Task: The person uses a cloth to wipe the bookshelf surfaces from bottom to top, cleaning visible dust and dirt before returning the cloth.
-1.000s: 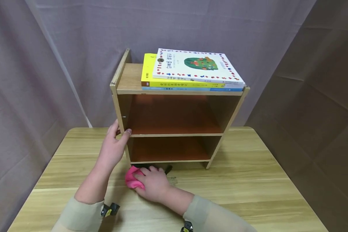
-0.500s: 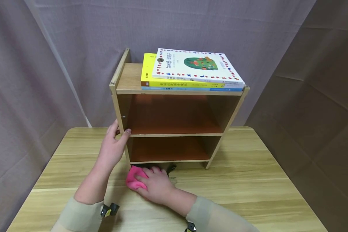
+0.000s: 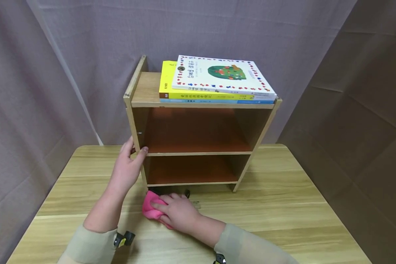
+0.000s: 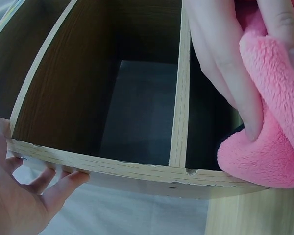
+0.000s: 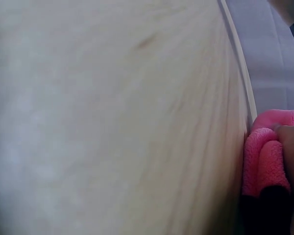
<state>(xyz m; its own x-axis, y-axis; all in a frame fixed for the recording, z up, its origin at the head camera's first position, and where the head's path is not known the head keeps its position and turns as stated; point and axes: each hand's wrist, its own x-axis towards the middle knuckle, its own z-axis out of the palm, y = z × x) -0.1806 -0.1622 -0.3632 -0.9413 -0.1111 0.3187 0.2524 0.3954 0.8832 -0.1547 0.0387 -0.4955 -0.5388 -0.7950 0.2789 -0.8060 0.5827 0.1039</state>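
A small wooden bookshelf [image 3: 199, 154] stands on the table, its open front facing me. My left hand [image 3: 126, 170] grips its left side panel, thumb at the front edge and the other fingers on the outer face, as the left wrist view also shows. A fluffy pink cloth [image 3: 150, 207] is bunched in my right hand [image 3: 182, 213], by the shelf's lower left corner. In the left wrist view the pink cloth [image 4: 269, 156] lies against the panel's bottom end, with fingers pressed into it. A small dark object [image 3: 187, 193] shows just behind the right hand; its kind is unclear.
A white picture book [image 3: 224, 75] lies on a yellow book [image 3: 166, 79] and a blue one [image 3: 201, 101] on the shelf's top board. The wooden table [image 3: 277, 212] extends to both sides. Grey curtains [image 3: 92, 55] hang behind and at the left.
The right hand and pink cloth shift slightly at the shelf's lower left corner, and a fold of cloth now shows below the fingers. The left hand keeps its grip on the panel.
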